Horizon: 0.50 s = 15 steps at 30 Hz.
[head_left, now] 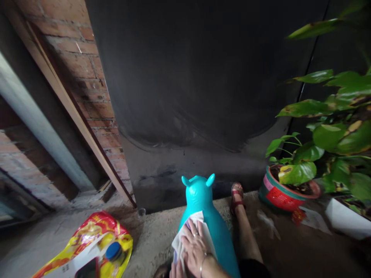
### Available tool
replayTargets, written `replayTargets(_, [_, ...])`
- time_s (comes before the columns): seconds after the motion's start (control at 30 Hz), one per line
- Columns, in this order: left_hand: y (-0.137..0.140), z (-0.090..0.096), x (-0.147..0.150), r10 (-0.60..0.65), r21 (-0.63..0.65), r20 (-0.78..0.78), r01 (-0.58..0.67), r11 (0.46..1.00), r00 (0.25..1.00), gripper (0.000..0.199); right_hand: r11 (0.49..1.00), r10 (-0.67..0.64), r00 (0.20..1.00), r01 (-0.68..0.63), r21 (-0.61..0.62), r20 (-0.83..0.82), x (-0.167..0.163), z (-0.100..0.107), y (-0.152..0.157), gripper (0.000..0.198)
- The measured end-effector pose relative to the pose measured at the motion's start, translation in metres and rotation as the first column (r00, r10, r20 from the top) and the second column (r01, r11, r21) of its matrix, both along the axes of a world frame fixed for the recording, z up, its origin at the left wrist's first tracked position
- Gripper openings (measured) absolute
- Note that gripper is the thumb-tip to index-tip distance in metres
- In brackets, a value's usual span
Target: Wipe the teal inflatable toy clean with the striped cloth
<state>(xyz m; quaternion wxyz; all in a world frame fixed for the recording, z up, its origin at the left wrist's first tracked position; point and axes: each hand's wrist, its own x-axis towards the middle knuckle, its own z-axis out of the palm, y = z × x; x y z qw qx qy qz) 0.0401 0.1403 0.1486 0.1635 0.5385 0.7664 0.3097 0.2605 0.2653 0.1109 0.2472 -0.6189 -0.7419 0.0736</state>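
A turquoise inflatable animal (223, 235) with two small ears stands in front of me, its head toward the dark panel. Over its back lies a white cloth (177, 244) with purple-grey stripes. My right hand (197, 247), wearing a ring and a bracelet, presses flat on the cloth with its fingers stretched out. At the bottom edge, only the fingers of my left hand (176, 270) show; they rest extended on the cloth's lower part, and the rest of that hand is out of view.
Left on the floor lies a red-and-yellow plastic bag (97, 224) with a blue-capped bottle (113, 251) and a phone (88, 269). A sandalled foot (237, 195) is right of the animal. A potted plant (278, 193) and a white planter (344, 218) stand further right. A dark panel (197, 96) rises ahead.
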Motion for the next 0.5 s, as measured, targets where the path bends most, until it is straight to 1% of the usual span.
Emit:
replayTargets(0.1, [-0.053, -0.013, -0.011, -0.007, -0.064, -0.061, 0.003, 0.998, 0.998, 0.044, 1.0, 0.015, 1.0, -0.015, 0.011, 0.003, -0.004, 0.01, -0.007, 0.032])
replayTargets(0.13, [-0.067, -0.018, -0.013, -0.011, -0.082, -0.077, 0.005, 0.997, 0.997, 0.043, 1.0, 0.017, 1.0, -0.017, 0.008, 0.008, -0.006, 0.012, -0.01, 0.033])
replayTargets(0.2, [-0.085, -0.025, -0.016, -0.025, -0.111, -0.1, 0.014, 0.994, 0.995, 0.042, 1.0, 0.023, 0.999, -0.023, -0.003, 0.025, -0.008, 0.015, -0.015, 0.036])
replayTargets(0.23, [-0.087, -0.028, -0.015, -0.034, -0.12, -0.108, 0.021, 0.993, 0.994, 0.043, 1.0, 0.03, 0.999, -0.029, -0.011, 0.037, -0.009, 0.016, -0.017, 0.038])
replayTargets(0.27, [-0.085, -0.028, -0.013, -0.042, -0.125, -0.114, 0.028, 0.992, 0.993, 0.044, 0.999, 0.037, 0.998, -0.037, -0.018, 0.05, -0.01, 0.018, -0.019, 0.041])
replayTargets(0.33, [-0.067, -0.026, -0.007, -0.058, -0.121, -0.12, 0.043, 0.992, 0.991, 0.042, 0.998, 0.051, 0.996, -0.048, -0.035, 0.074, -0.01, 0.02, -0.02, 0.045])
replayTargets(0.43, [-0.022, -0.013, 0.005, -0.072, -0.085, -0.131, 0.061, 0.995, 0.989, 0.043, 0.997, 0.06, 0.994, -0.055, -0.049, 0.096, -0.011, 0.024, -0.019, 0.046])
replayTargets(0.5, [0.007, -0.001, 0.011, -0.069, -0.058, -0.149, 0.061, 0.996, 0.986, 0.046, 0.997, 0.069, 0.993, -0.065, -0.043, 0.093, -0.01, 0.027, -0.016, 0.039])
